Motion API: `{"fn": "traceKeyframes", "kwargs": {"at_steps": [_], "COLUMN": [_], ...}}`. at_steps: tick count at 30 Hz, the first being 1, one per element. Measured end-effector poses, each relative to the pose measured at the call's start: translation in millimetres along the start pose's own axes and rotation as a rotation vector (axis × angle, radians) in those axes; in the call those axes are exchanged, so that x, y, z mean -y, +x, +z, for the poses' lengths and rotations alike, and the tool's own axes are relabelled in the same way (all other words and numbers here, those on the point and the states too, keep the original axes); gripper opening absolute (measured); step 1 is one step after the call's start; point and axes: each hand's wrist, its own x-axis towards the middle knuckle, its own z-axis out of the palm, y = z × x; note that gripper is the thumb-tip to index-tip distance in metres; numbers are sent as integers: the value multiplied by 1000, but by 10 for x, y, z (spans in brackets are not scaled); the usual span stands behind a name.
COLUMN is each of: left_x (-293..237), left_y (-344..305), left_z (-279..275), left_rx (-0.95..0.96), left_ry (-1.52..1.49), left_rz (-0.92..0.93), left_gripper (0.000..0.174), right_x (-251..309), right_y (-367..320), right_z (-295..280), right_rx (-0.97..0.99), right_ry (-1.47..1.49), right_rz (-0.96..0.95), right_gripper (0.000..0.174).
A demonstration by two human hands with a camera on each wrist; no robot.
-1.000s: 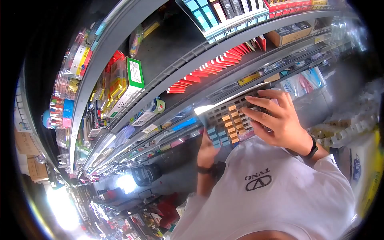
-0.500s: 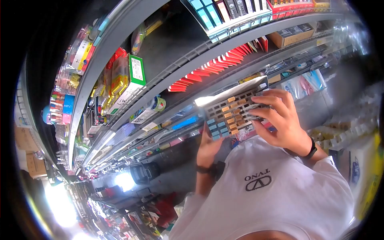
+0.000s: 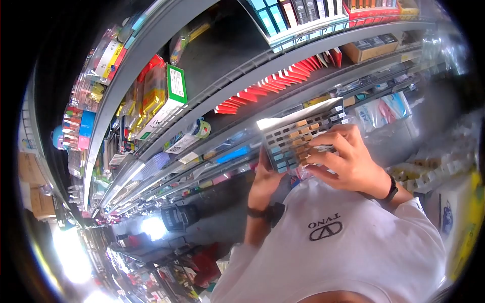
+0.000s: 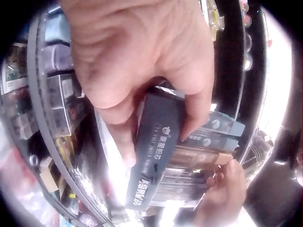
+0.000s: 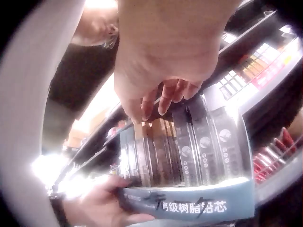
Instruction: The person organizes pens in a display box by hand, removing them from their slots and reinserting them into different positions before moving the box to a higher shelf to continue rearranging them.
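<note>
My left hand (image 3: 265, 183) grips the near left end of an open box (image 3: 298, 117) filled with rows of slim clear cases. In the left wrist view, the thumb and fingers of my left hand (image 4: 147, 52) clasp the box's dark printed side (image 4: 158, 142). Blue-topped cases (image 3: 283, 164) stand beside orange-topped ones (image 3: 301, 123); others look grey or dark. My right hand (image 3: 351, 164) is over the box, fingers bent. In the right wrist view, the fingertips of my right hand (image 5: 165, 56) touch the tops of orange-ended cases (image 5: 158, 126); no case is seen lifted.
Curved shelves run past the box, holding red packets (image 3: 280, 78), boxes of blue and black packs (image 3: 298, 20) and a green-edged carton (image 3: 177, 88). A plastic-wrapped pack (image 3: 386, 111) lies behind my right hand. A dark chair-like object (image 3: 179, 217) stands farther off.
The box has tilted and shifted slightly right, showing more of the grey and white-ended cases. My right hand has moved down and left over the cases; my left hand keeps its hold.
</note>
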Motion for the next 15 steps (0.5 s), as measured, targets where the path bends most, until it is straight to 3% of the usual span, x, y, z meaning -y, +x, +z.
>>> {"fn": "traceKeyframes", "kwargs": {"at_steps": [6,15], "left_x": [-48,-31], "left_y": [-27,-20], "left_z": [19,1], "left_rx": [-1,23], "left_ry": [-36,-49], "left_rz": [-4,32], "left_gripper": [93,89], "right_x": [8,15], "right_y": [-4,14], "right_z": [79,119], "right_rx": [8,2], "right_ry": [-65,-33], "right_rz": [-19,-9], "right_gripper": [40,31]}}
